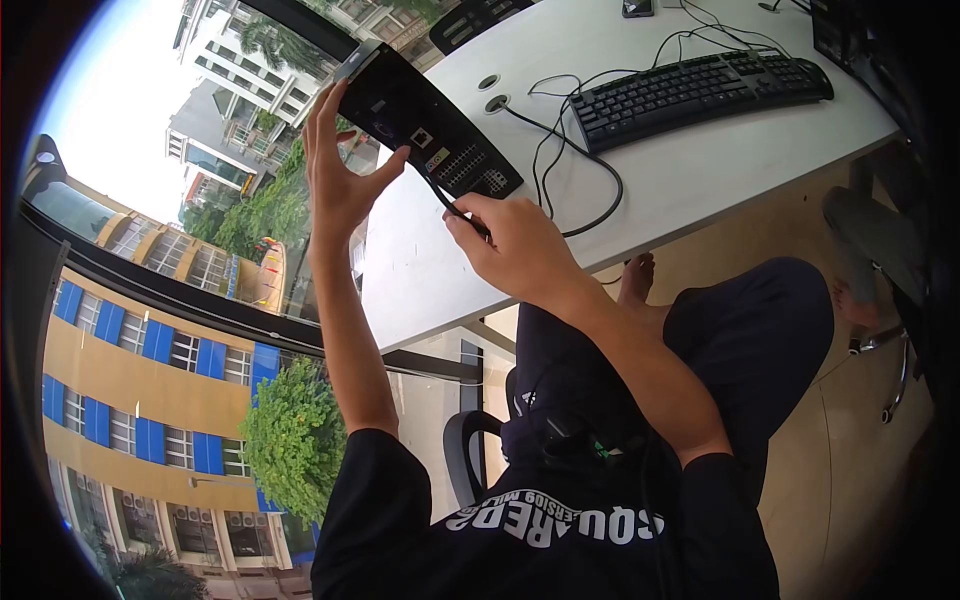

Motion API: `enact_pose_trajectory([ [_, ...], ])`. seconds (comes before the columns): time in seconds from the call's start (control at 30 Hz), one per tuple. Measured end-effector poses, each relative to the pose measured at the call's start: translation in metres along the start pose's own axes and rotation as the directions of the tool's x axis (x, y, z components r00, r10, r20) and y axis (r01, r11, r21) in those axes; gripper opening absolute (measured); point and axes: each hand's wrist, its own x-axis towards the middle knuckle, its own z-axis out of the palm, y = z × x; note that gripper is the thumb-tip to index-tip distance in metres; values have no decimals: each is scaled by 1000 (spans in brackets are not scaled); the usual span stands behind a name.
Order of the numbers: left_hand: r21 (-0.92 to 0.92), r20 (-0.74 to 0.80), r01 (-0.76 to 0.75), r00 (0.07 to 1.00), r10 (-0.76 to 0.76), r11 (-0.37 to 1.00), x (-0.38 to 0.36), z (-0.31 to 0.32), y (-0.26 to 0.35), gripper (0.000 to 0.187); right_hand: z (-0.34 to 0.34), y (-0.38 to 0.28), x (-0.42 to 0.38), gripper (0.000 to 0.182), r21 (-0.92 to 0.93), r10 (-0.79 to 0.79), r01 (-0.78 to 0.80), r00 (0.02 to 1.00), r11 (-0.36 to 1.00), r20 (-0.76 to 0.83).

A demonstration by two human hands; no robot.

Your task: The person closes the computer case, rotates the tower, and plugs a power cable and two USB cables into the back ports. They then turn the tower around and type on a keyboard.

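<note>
A slim black desktop computer (425,110) stands at the desk's left end, its rear ports facing me. My left hand (343,180) steadies it, fingers along its left edge and thumb by the rear ports. In my right hand (515,245) a thick black cable (440,190) is pinched between thumb and fingers. The cable's upper end runs up to the rear panel just below my left thumb, where the plug is partly hidden. A network port (421,138) shows above that spot.
A black keyboard (700,95) lies on the white desk (690,185). Loose cables trail left of it, and one thick cord (620,180) loops from a desk grommet (497,103). A phone (637,8) lies at the far edge. Window glass borders the left; another person's leg (865,225) is at right.
</note>
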Motion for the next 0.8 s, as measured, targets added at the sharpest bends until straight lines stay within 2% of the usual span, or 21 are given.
enact_pose_trajectory([
  [0.8, 22, 4, 7, 1000, -7, 1000, -2, 0, 5, 87, -1, -12, -6, 31, -126, -58, 57, 998, 990, -5],
])
